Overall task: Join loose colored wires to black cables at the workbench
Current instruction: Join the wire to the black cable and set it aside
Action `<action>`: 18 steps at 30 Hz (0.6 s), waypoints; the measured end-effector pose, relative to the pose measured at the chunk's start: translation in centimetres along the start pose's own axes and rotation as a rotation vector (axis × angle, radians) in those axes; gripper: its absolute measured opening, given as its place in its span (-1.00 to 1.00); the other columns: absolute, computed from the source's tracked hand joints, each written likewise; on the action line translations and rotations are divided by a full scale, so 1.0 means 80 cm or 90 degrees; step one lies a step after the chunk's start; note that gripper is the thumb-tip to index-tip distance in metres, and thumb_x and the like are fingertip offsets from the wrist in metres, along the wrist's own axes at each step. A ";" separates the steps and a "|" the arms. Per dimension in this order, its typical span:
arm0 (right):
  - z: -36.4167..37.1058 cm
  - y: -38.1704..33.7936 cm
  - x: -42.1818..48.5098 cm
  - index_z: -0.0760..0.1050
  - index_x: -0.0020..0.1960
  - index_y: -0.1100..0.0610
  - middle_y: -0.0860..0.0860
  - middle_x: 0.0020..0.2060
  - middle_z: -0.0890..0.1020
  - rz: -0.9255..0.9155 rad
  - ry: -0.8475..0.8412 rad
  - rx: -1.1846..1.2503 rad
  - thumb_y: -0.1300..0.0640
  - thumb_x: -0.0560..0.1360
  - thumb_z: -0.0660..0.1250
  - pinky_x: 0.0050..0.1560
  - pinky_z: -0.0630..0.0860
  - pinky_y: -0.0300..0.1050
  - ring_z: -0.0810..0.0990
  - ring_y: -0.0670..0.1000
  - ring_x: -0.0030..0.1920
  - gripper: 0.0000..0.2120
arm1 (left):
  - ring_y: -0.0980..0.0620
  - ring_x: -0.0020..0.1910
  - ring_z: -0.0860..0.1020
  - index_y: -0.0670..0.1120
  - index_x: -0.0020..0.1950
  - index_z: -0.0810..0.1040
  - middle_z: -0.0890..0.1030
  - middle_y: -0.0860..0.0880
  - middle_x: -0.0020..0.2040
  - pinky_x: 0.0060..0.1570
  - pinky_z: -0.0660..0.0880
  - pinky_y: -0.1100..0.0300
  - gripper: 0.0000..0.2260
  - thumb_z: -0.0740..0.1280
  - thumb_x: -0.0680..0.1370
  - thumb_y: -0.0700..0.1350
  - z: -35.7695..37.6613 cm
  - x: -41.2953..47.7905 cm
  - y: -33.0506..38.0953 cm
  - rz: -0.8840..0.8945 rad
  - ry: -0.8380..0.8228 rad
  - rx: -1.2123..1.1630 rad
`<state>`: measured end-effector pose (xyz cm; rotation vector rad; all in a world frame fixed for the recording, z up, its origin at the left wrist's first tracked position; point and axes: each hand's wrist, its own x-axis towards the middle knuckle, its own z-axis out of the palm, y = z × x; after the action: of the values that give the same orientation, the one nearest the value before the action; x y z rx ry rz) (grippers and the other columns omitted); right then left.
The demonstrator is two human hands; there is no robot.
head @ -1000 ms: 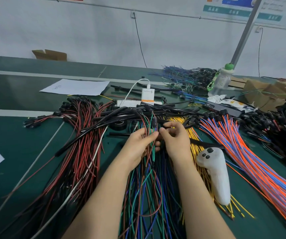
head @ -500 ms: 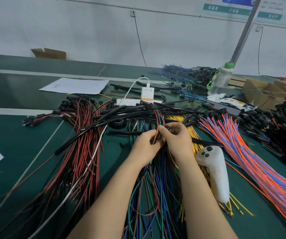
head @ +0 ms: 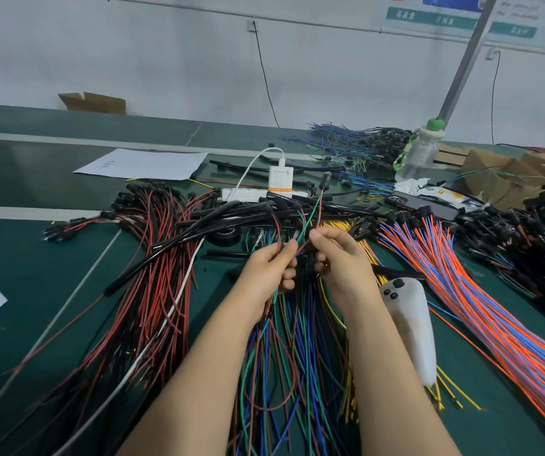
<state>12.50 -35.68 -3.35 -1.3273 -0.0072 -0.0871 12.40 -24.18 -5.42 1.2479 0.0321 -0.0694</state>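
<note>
- My left hand is pinching thin wires above the coloured pile.
- My right hand, just beside it, is pinching strands that are rising to a black plug.
- Black cables are lying across the surface just beyond both hands.
- A white controller is lying beside my right forearm.

— Where do the loose wires lie?
— Fanned on the green table; blue, green, red and brown strands run toward the near edge; their far ends reach the black cables.
— And the cables?
— Thick, glossy, piled crosswise; the left grip holds a few strands; the right grip pinches a green and red pair that rises to a small black plug.
</note>
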 end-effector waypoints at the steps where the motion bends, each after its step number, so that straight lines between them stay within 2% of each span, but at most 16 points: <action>1: 0.000 0.000 0.001 0.53 -0.23 0.03 -0.05 -0.29 0.54 -0.012 0.011 -0.004 0.25 0.52 0.35 -0.30 0.30 -0.24 0.37 -0.12 -0.36 -0.81 | 0.19 -0.53 0.37 -0.11 -0.17 0.47 0.42 0.02 -0.38 -0.56 0.34 0.36 -0.83 0.25 0.61 -0.11 0.000 0.000 0.001 -0.011 0.019 -0.032; 4: 0.000 0.002 0.003 0.51 -0.24 0.01 -0.11 -0.35 0.51 -0.062 0.039 -0.055 0.24 0.52 0.34 -0.34 0.33 -0.25 0.38 -0.14 -0.38 -0.79 | 0.18 -0.49 0.49 -0.14 -0.15 0.50 0.48 -0.01 -0.37 -0.50 0.46 0.33 -0.83 0.23 0.61 -0.14 -0.001 0.002 0.000 -0.020 0.068 -0.081; 7: 0.002 0.008 0.005 0.46 -0.18 0.10 -0.01 -0.38 0.46 -0.070 0.068 -0.095 0.28 0.56 0.28 -0.38 0.38 -0.25 0.41 -0.12 -0.44 -0.83 | 0.21 -0.50 0.51 -0.12 -0.17 0.49 0.48 -0.02 -0.35 -0.47 0.48 0.34 -0.82 0.22 0.62 -0.15 -0.001 0.002 -0.002 -0.004 0.064 -0.027; 10: 0.004 0.010 0.006 0.40 -0.14 0.16 0.06 -0.33 0.45 -0.046 0.109 -0.010 0.31 0.60 0.20 -0.39 0.49 -0.31 0.48 -0.14 -0.45 -0.85 | 0.22 -0.51 0.49 -0.09 -0.18 0.48 0.48 0.00 -0.39 -0.44 0.48 0.36 -0.80 0.21 0.63 -0.14 -0.001 0.001 -0.003 0.006 0.043 0.022; 13: 0.006 0.010 0.007 0.39 -0.10 0.21 0.08 -0.31 0.45 -0.036 0.078 0.043 0.32 0.60 0.20 -0.35 0.54 -0.31 0.51 -0.15 -0.44 -0.89 | 0.22 -0.48 0.50 -0.07 -0.19 0.48 0.48 0.02 -0.37 -0.41 0.48 0.37 -0.80 0.21 0.63 -0.13 -0.002 0.003 -0.005 0.016 0.039 0.039; 16: 0.010 0.014 0.005 0.40 -0.08 0.23 0.08 -0.32 0.45 -0.029 0.063 0.004 0.31 0.59 0.21 -0.34 0.57 -0.29 0.53 -0.11 -0.42 -0.93 | 0.15 -0.30 0.58 -0.07 -0.17 0.48 0.55 0.00 -0.28 -0.24 0.57 0.23 -0.82 0.20 0.63 -0.15 -0.001 0.003 -0.007 0.009 0.019 0.007; 18: 0.012 0.015 0.006 0.39 -0.10 0.21 0.07 -0.33 0.45 -0.035 0.070 -0.024 0.31 0.59 0.22 -0.35 0.56 -0.28 0.53 -0.10 -0.42 -0.90 | 0.09 -0.26 0.62 -0.07 -0.17 0.48 0.59 -0.01 -0.25 -0.24 0.59 0.14 -0.81 0.20 0.63 -0.15 0.001 0.002 -0.007 -0.008 -0.005 -0.002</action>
<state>13.09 -34.52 -4.29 -1.3584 0.0514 -0.2073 12.52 -24.42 -5.95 1.2446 0.0326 -0.0845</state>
